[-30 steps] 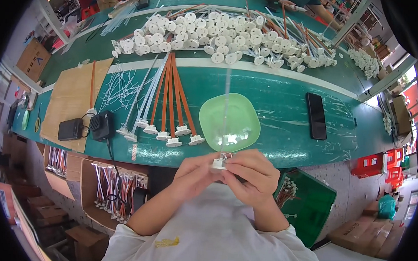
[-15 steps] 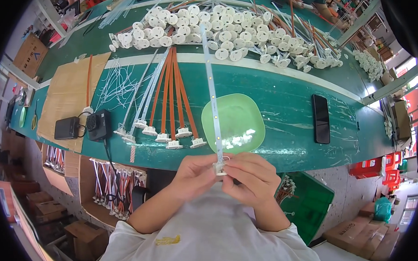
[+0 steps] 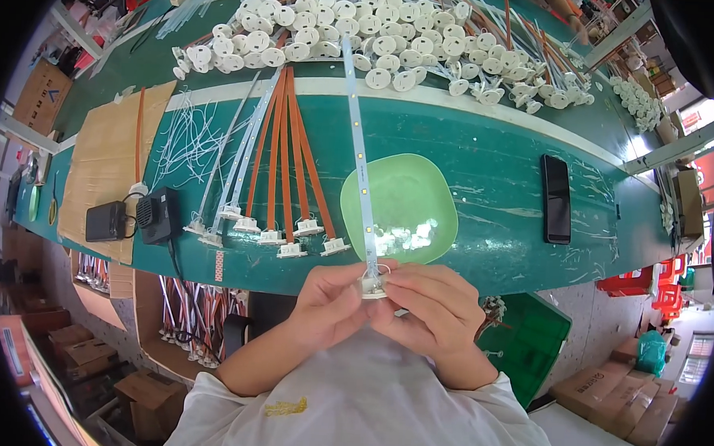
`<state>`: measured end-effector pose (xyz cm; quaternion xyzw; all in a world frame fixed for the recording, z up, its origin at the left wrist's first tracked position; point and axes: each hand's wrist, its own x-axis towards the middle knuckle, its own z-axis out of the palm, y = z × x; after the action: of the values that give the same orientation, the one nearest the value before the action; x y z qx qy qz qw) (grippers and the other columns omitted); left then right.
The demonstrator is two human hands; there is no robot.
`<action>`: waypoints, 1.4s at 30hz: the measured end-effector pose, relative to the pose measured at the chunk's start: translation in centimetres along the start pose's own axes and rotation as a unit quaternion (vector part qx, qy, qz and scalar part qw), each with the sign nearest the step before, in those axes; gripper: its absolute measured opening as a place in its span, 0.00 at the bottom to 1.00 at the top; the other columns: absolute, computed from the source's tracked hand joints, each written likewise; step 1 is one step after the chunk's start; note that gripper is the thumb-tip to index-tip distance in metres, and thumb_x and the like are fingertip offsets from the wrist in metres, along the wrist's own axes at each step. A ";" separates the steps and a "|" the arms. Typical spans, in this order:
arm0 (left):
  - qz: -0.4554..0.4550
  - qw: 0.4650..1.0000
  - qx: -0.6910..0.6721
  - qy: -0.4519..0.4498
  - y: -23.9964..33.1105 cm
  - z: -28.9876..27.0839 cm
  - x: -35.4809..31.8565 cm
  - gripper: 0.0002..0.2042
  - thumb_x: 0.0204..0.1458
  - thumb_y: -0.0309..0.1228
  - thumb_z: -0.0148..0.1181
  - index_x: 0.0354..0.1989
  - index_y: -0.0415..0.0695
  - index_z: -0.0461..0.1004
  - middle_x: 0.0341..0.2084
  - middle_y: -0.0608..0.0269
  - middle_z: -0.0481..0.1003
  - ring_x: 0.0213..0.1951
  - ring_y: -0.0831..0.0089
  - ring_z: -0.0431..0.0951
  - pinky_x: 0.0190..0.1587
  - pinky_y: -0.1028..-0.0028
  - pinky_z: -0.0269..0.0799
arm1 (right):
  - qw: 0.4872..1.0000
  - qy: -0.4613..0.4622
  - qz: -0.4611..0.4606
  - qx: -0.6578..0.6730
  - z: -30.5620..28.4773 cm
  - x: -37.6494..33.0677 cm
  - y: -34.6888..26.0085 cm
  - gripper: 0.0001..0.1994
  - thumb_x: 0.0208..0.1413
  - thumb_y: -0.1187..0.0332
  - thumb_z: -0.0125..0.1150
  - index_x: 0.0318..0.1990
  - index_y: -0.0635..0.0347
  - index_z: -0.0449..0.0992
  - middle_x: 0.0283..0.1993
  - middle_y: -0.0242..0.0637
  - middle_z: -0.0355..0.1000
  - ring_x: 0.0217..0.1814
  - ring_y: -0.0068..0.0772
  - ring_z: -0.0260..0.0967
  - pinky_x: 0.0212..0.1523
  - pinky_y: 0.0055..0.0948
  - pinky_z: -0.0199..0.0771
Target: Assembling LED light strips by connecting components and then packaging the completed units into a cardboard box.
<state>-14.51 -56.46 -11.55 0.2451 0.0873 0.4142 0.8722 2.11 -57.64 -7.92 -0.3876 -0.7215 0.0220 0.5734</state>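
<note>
A long, pale LED strip [image 3: 362,167] stands away from me, its near end joined to a small white round cap [image 3: 372,287]. My left hand [image 3: 328,301] pinches the cap from the left, thumb and fingers together. From the other side, the fingertips of my right hand [image 3: 434,310] close on the same cap, by a thin white wire loop. The strip passes over the left part of a light-green plate [image 3: 430,186]. To the left lie several orange-brown strips [image 3: 276,156] with white caps at their near ends.
A large heap of white-capped strips [image 3: 381,45] fills the back ledge. Loose white wires [image 3: 187,144], cardboard [image 3: 97,164] and a black device [image 3: 158,214] lie left; a phone [image 3: 557,200] lies right. Below the table are a green bin [image 3: 539,335] and a carton of strips [image 3: 149,325].
My view has shifted slightly, so the table's contents sit a little differently in the picture. Both hands keep hold of the cap, with only small finger movement.
</note>
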 end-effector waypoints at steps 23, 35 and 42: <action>0.123 0.982 0.139 -0.032 -1.5 -3.6 -1.8 0.23 0.59 0.20 0.51 0.65 0.41 0.63 0.62 0.41 0.65 0.61 0.59 0.68 0.62 0.61 0.63 | 0.998 -0.042 -0.033 0.040 0.5 -0.1 0.4 0.13 0.36 0.82 0.69 0.35 0.69 0.78 0.39 0.43 0.77 0.37 0.44 0.79 0.35 0.33 0.83; 0.242 0.920 0.302 0.057 2.8 -0.8 0.1 0.25 0.63 0.39 0.54 0.63 0.35 0.63 0.51 0.40 0.72 0.46 0.58 0.76 0.48 0.62 0.73 | 0.945 -0.203 0.236 -0.099 -1.6 5.7 6.2 0.07 0.45 0.79 0.66 0.33 0.65 0.79 0.32 0.46 0.78 0.35 0.45 0.79 0.33 0.34 0.78; 0.238 0.934 0.258 0.071 2.7 -0.6 -0.1 0.23 0.62 0.32 0.53 0.61 0.31 0.63 0.51 0.40 0.73 0.44 0.63 0.77 0.51 0.61 0.72 | 0.848 -0.394 0.243 -0.259 1.7 5.9 8.1 0.10 0.46 0.78 0.60 0.38 0.65 0.80 0.33 0.54 0.76 0.37 0.56 0.75 0.38 0.43 0.76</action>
<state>-16.55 -54.87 -10.72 0.4454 0.1922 0.5893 0.6460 4.73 -47.78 -7.63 -0.6435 -0.7492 0.1238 0.0958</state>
